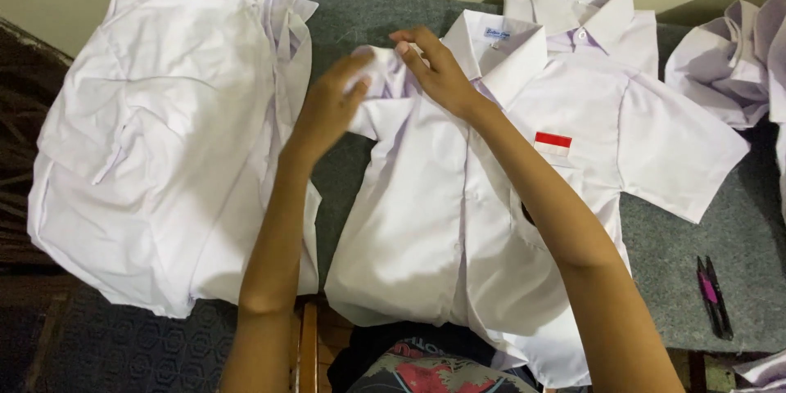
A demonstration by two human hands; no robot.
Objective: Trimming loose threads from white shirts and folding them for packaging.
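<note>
White shirt [458,221] is lying flat; left hand [327,110] and right hand [434,70] are pinching its shoulder, seemingly; loose cloth risks slipping, creasing.

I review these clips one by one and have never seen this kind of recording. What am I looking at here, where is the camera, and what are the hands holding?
There is no machine here: a person works with two bare hands, and the single camera sits on their head, looking down along their arms. On a grey cloth-covered surface lies a white short-sleeved shirt with a small red and white patch on its chest. The left hand and the right hand both pinch a fold of the shirt's sleeve up near the shoulder, beside the collar. A second white shirt lies behind it, a tall pile of white shirts lies to the left, and more white cloth sits at the right edge. A small black and pink thread snipper lies on the surface at the right, untouched.
</note>
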